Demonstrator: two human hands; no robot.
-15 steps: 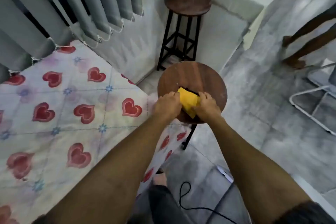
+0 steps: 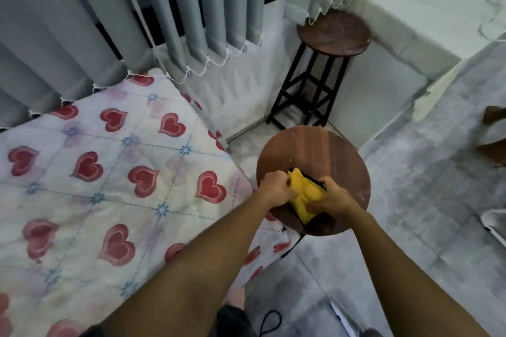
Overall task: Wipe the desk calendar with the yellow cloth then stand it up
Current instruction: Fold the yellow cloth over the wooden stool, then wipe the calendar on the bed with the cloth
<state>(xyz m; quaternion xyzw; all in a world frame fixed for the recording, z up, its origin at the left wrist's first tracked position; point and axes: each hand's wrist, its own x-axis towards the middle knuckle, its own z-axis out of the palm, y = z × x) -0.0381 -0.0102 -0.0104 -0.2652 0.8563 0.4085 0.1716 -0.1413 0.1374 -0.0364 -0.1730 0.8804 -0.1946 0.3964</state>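
The yellow cloth (image 2: 305, 197) lies bunched over a dark flat object, the desk calendar (image 2: 312, 180), on a round wooden stool top (image 2: 315, 153). Only thin black edges of the calendar show beyond the cloth. My left hand (image 2: 275, 187) is closed at the cloth's left side, apparently gripping the calendar's edge there. My right hand (image 2: 332, 198) presses down on the cloth from the right with its fingers curled over it.
A bed with a heart-print cover (image 2: 109, 186) fills the left. A second, taller stool (image 2: 332, 33) stands behind near grey curtains (image 2: 164, 8). A black cable (image 2: 269, 321) lies on the grey floor, and another person's foot (image 2: 492, 115) is at the right edge.
The cloth has bunched up and shifted slightly toward me under my right hand. The camera view has tilted, so the stool sits further right and lower in frame.
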